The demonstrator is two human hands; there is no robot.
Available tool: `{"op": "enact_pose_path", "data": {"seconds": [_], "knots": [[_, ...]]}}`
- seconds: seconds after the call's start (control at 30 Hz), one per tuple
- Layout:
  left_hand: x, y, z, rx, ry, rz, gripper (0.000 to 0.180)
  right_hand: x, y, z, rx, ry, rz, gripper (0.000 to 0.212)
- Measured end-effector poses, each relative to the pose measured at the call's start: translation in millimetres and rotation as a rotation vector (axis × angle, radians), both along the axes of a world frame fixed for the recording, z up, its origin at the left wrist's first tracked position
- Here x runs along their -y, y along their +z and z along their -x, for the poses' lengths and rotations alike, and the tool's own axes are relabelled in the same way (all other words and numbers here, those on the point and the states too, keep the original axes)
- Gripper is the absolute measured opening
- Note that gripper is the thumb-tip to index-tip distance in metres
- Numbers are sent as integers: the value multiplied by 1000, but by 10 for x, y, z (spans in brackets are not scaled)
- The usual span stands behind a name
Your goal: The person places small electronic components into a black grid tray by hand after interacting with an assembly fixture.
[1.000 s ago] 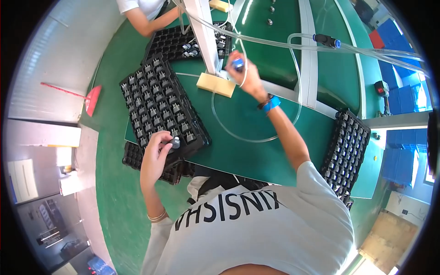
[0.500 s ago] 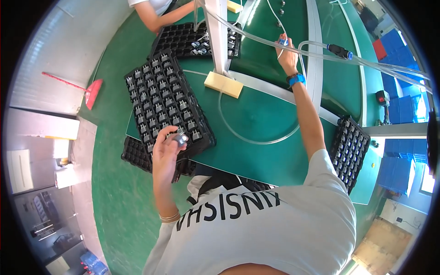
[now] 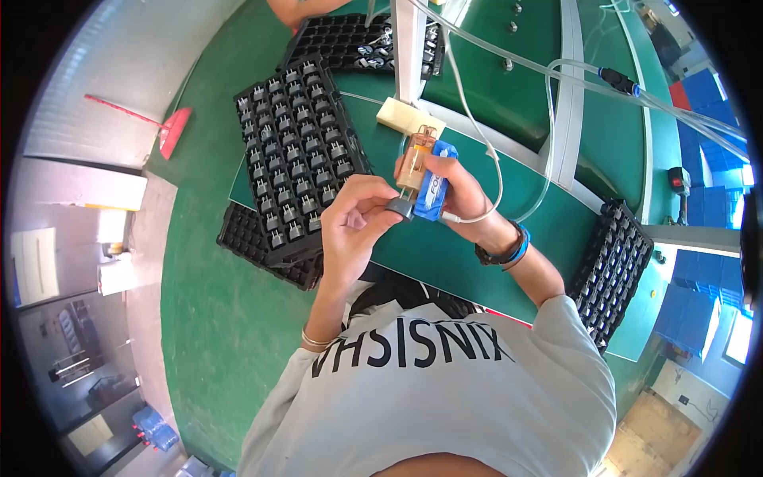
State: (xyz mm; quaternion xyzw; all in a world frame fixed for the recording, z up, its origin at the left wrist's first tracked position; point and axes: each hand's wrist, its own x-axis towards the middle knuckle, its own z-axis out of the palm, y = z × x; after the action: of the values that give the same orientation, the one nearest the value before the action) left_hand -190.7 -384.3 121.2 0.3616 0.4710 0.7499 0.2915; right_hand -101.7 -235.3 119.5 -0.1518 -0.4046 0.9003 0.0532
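Observation:
My left hand point(image 3: 351, 226) pinches a small dark grey plug point(image 3: 400, 208) between thumb and fingers, its metal pins pointing up. In my right hand point(image 3: 470, 199) is a blue and amber handheld block point(image 3: 431, 189) with copper-coloured metal at its top end and a white cable from its lower end. The plug's pins meet or lie just below the amber part; I cannot tell if they are inserted. Left of both hands, a black compartment tray point(image 3: 346, 127) holds rows of similar plugs, tilted over another black tray point(image 3: 242, 248).
A pale yellow block point(image 3: 396, 116) lies beside a metal post point(image 3: 409, 60) on the green table point(image 3: 421, 258). Clear tubes hang across the upper right. Another filled tray point(image 3: 610, 278) sits at right. Far off are a co-worker's arm point(image 3: 298, 11) and another tray point(image 3: 330, 28).
My right hand has come back from the far right side, bringing the blue and amber block. My left hand has moved right with the plug, and both hands now meet in the middle.

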Motion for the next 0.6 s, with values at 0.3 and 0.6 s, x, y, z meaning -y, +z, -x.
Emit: {"op": "enact_pose_path", "data": {"seconds": [0.3, 0.6], "knots": [[22, -22, -165, -87, 151, -19, 27, 104, 19, -88, -58, 69, -125, 43], [735, -1, 524, -862, 371, 818, 19, -839, -677, 379, 127, -325, -613, 29]]}}
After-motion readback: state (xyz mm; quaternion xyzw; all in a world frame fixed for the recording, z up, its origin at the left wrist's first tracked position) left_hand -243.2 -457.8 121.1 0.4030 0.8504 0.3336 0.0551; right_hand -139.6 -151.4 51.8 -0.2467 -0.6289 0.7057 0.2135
